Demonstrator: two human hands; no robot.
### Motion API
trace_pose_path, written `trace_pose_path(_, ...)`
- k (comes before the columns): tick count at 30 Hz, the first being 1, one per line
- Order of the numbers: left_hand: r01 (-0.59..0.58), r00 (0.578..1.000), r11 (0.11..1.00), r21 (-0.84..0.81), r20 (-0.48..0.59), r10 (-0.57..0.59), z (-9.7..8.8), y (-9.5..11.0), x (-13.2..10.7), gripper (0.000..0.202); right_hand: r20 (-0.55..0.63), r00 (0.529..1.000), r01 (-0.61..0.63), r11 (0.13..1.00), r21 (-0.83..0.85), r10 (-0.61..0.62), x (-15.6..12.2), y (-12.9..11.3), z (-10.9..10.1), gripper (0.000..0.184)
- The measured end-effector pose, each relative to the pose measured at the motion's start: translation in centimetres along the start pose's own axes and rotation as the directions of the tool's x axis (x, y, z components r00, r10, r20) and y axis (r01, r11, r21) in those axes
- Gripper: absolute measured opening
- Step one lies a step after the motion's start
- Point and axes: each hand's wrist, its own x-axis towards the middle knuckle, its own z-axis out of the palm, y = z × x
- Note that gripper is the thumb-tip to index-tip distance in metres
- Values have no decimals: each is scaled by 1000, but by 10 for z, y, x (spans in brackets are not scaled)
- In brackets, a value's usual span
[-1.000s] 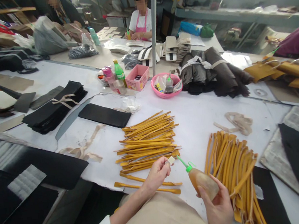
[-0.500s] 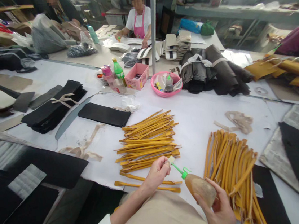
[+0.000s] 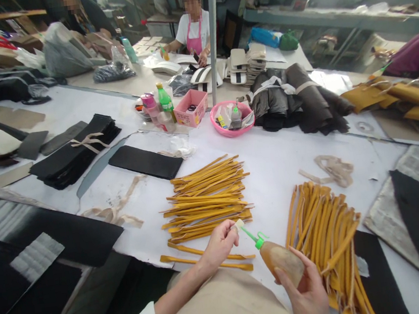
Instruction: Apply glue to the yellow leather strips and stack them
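My left hand [image 3: 222,242] pinches a small pale, squarish piece [image 3: 239,224] between thumb and fingers. In my right hand [image 3: 305,288] is a translucent squeeze bottle [image 3: 281,262] of amber-brown liquid, tilted so its green nozzle points at the pale piece. The nozzle tip is at or very close to that piece; I cannot tell whether they touch. Just beyond my left hand lie rows of mustard-yellow leather strips [image 3: 208,193], with a few single ones nearest me. A second heap of yellow strips [image 3: 321,230] lies to the right, beside the bottle.
A pink basket [image 3: 234,132], a pink box [image 3: 190,109] and bottles stand further back. Black panels [image 3: 145,161] and a tied black stack [image 3: 75,150] lie left. Dark rolls [image 3: 309,99] are at the back right. Across the table a person in a pink apron [image 3: 194,37] works.
The bottle has shifted very slightly, its nozzle a touch lower and to the right. My left hand stays almost still with the pale piece. The person opposite has moved their hands a little.
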Motion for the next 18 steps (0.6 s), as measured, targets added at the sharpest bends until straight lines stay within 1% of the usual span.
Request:
trace_pose_path(1,-2,1000,1000,-9,10,2,0,-2,0,27,-17,1000,-11,1000,20,12,1,0,3,69)
trace_pose_path(3,-5,1000,1000,-17,18,5,0,-5,2,27,-93,995,-27,996,89,35,3,-1,6,66)
trace_pose_path(5,-8,1000,1000,-4,17,8,-1,-8,4,30,-133,986,-70,976,208,99,7,-4,4,59)
trace_pose_path(7,-21,1000,998,57,7,21,-2,-10,4,32,-101,979,-135,931,338,179,12,-6,-1,52)
trace_pose_path(9,-45,999,979,197,-21,50,-4,-8,4,35,-59,971,-188,887,422,233,17,-7,-9,48)
trace_pose_path(11,-68,995,920,386,-41,90,-6,-4,2,40,-70,960,-212,869,447,270,20,-5,-16,49)
trace_pose_path(13,-88,992,831,549,-31,126,-8,1,0,44,-82,947,-245,865,437,310,21,0,-23,52)
trace_pose_path(16,-136,984,714,687,11,177,-6,7,-1,42,-84,936,-285,878,385,341,22,8,-32,57)
trace_pose_path(18,-168,978,659,733,41,204,-1,10,1,36,-96,937,-296,909,292,336,24,12,-35,58)
